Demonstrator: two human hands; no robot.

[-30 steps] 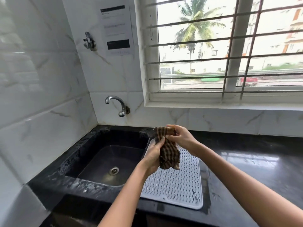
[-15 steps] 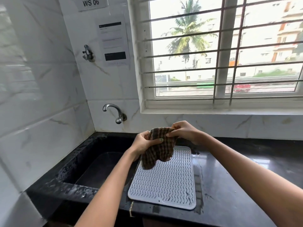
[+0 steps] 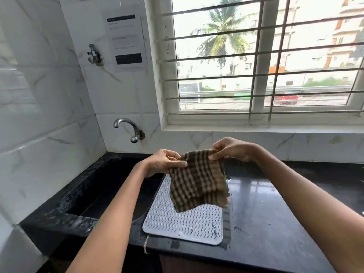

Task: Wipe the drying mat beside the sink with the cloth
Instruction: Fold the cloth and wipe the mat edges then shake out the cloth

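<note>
A: State the position of the cloth (image 3: pixel 198 183).

B: The brown checked cloth is held in the air, spread open, above the far end of the drying mat (image 3: pixel 183 223). Its lower edge hangs free; contact between that edge and the mat cannot be determined.

A: State the grip of each hand.

B: The left hand (image 3: pixel 163 163) pinches the upper left corner of the cloth between thumb and fingers. The right hand (image 3: pixel 231 149) pinches the upper right corner in the same way. Both hands are closed on the fabric.

A: State the position of the mat.

B: The white ribbed mat lies flat on the black counter (image 3: pixel 275 223), directly beside the right edge of the sink (image 3: pixel 94 186). Its near edge sits close to the front edge of the counter.

A: List adjacent fixtures.

B: A chrome tap (image 3: pixel 129 129) projects from the tiled wall above the sink. A barred window (image 3: pixel 262 60) is set above the counter. A printed sheet (image 3: pixel 126 39) is fixed to the wall left of the window, with a metal fitting (image 3: pixel 94 55) beside it.
</note>
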